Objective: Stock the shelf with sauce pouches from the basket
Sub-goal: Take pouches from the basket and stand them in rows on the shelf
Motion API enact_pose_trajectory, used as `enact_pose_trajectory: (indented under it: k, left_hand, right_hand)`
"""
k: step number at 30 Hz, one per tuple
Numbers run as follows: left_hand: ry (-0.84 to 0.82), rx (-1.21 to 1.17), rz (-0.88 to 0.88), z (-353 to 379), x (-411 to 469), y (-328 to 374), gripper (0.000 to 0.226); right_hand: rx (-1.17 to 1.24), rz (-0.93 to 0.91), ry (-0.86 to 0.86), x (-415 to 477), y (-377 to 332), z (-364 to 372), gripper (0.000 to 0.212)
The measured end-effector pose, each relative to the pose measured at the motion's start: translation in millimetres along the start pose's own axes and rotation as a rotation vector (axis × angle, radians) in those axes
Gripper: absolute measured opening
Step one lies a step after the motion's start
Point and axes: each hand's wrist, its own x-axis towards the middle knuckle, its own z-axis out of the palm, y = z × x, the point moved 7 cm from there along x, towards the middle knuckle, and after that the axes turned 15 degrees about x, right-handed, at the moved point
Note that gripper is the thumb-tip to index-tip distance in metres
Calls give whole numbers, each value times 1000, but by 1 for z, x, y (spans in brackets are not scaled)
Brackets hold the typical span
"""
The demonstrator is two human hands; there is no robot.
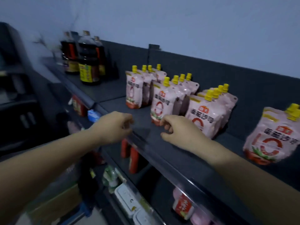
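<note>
**Inspector:** Dark grey metal shelf (112, 93), centre frame. Pink, yellow-capped sauce pouches (159, 108) stand in rows, labels outward for facing. Basket not in view.

**Clerk:** Free room?

**Inspector:** Bare board at frame left and along the front lip. Left hand (113, 125) and right hand (175, 130) are loosely curled and empty, the right just beside a front pouch.

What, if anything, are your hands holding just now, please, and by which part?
Nothing is plainly held. The left hand and the right hand are loosely curled above the shelf. The right hand's fingertips are near the front pouch at its base, contact unclear.
</note>
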Motion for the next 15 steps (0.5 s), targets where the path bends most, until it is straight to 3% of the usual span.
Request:
enact_pose_trajectory:
  k: [3,7,11,15]
  left_hand:
    - [8,285,-166,-4,-42,-104,27]
    - [-208,570,-293,15,-110,-225,37]
    - [-337,591,-445,33,-175,-320,32]
    - [-441,521,-509,59,-212,-370,32]
  right_hand:
    - [-169,-151,-67,49,-58,46,31]
    - [-391,-311,-180,110,-128,130,32]
    - [-435,-388,-252,156,-181,211,35]
    - [-433,-408,-349,186,-207,282,36]
